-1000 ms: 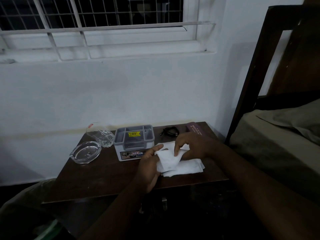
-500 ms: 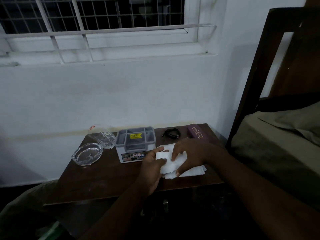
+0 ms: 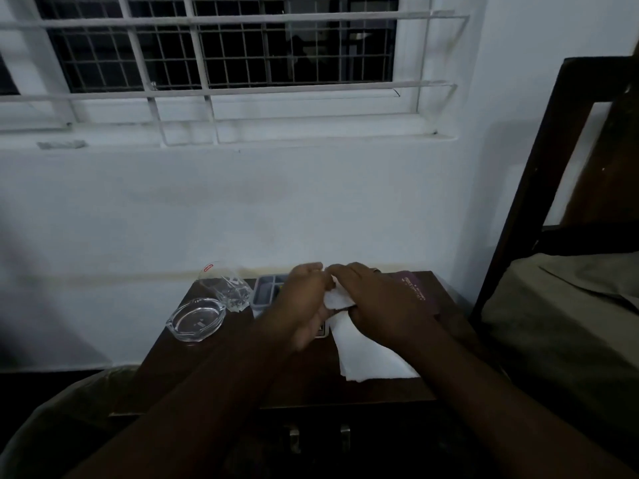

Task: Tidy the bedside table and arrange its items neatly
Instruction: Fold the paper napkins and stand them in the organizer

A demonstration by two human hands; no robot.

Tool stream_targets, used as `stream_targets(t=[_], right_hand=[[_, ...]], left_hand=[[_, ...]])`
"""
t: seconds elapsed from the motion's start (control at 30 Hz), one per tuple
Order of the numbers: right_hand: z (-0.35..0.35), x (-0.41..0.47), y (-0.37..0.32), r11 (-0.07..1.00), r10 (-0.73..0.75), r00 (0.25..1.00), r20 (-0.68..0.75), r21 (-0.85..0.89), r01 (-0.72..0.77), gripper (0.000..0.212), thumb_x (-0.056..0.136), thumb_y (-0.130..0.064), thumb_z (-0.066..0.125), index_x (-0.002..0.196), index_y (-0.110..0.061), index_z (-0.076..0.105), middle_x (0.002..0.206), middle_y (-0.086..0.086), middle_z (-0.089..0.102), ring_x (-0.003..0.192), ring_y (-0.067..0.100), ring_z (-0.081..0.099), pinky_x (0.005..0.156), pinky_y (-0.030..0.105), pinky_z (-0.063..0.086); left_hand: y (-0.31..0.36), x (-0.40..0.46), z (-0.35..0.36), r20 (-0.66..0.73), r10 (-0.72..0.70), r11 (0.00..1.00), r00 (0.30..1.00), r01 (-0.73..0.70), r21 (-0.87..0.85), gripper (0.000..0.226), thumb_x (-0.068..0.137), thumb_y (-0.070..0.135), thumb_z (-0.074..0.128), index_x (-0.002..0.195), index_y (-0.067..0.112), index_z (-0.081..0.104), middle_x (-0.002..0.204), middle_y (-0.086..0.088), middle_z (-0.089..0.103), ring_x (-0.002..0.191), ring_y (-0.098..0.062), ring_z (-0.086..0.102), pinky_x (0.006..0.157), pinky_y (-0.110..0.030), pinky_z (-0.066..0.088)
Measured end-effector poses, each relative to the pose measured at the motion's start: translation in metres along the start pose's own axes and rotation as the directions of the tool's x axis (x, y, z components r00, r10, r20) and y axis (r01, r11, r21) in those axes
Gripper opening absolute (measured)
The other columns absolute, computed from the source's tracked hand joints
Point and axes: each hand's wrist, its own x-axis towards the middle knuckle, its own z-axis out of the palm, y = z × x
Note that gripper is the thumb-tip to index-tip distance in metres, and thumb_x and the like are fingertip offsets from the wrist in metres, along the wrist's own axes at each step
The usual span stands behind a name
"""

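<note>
Both hands meet over the middle of the dark wooden bedside table point(image 3: 242, 375). My left hand point(image 3: 304, 305) and my right hand point(image 3: 377, 305) each grip a piece of white tissue point(image 3: 337, 299), lifted a little off the table. Under them a stack of white tissues point(image 3: 366, 357) lies flat on the right half. The grey organiser box point(image 3: 268, 293) stands behind my left hand, mostly hidden. A maroon booklet point(image 3: 415, 292) lies at the back right, partly under my right wrist.
A clear glass tumbler point(image 3: 224, 288) lies on its side at the back left, with a glass ashtray point(image 3: 195, 319) in front of it. A bed with a dark wooden frame point(image 3: 539, 188) stands to the right. The white wall and barred window are behind.
Both hands have lifted a tissue off the stack and drawn closer together over the box. The camera has tilted, so the table sits lower in view. The black cable is now hidden.
</note>
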Motion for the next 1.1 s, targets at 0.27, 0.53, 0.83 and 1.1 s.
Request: stream_targets(t=[0.27, 0.53, 0.83, 1.1], right_hand=[[0.003, 0.028, 0.003, 0.716, 0.510, 0.853, -0.108, 0.603, -0.351, 0.061, 0.081, -0.010, 0.070, 0.137, -0.013, 0.046, 0.118, -0.003, 0.055, 0.108, 0.012, 0.052, 0.087, 0.021, 0.039], [0.030, 0.059, 0.006, 0.481, 0.675, 0.738, 0.000, 0.758, -0.440, 0.061, 0.079, -0.008, 0.072, 0.134, -0.013, 0.046, 0.115, -0.003, 0.054, 0.105, 0.017, 0.052, 0.084, 0.031, 0.043], [0.036, 0.087, 0.000, -0.313, 0.545, 0.739, 0.395, 0.914, -0.257, 0.031, 0.084, 0.004, 0.067, 0.114, 0.008, 0.058, 0.109, 0.021, 0.065, 0.097, 0.030, 0.068, 0.075, 0.034, 0.061], [0.059, 0.069, 0.022, 0.137, 0.753, 0.629, 0.194, 0.888, -0.438, 0.054, 0.076, 0.000, 0.073, 0.125, -0.007, 0.053, 0.118, 0.013, 0.063, 0.107, 0.030, 0.062, 0.085, 0.047, 0.057]], left_hand=[[0.023, -0.001, -0.055, -0.046, 0.338, 0.842, 0.940, -0.280, 0.462, 0.017, 0.092, 0.036, 0.059, 0.103, 0.024, 0.064, 0.109, 0.003, 0.068, 0.100, -0.014, 0.065, 0.083, -0.030, 0.055], [0.015, 0.015, -0.109, 0.136, 0.444, 0.375, 0.886, -0.322, 0.870, 0.021, 0.086, 0.024, 0.068, 0.106, 0.017, 0.065, 0.109, 0.001, 0.064, 0.098, -0.012, 0.057, 0.076, -0.021, 0.042], [0.007, 0.012, -0.116, 0.217, 0.320, 0.217, 0.922, -0.294, 0.931, 0.037, 0.085, 0.022, 0.068, 0.119, 0.011, 0.061, 0.120, -0.007, 0.057, 0.111, -0.020, 0.053, 0.089, -0.026, 0.043], [0.002, 0.013, -0.117, 0.236, 0.311, 0.190, 0.920, -0.304, 0.933, 0.040, 0.084, 0.029, 0.070, 0.120, 0.014, 0.059, 0.119, -0.006, 0.057, 0.107, -0.017, 0.053, 0.084, -0.022, 0.038]])
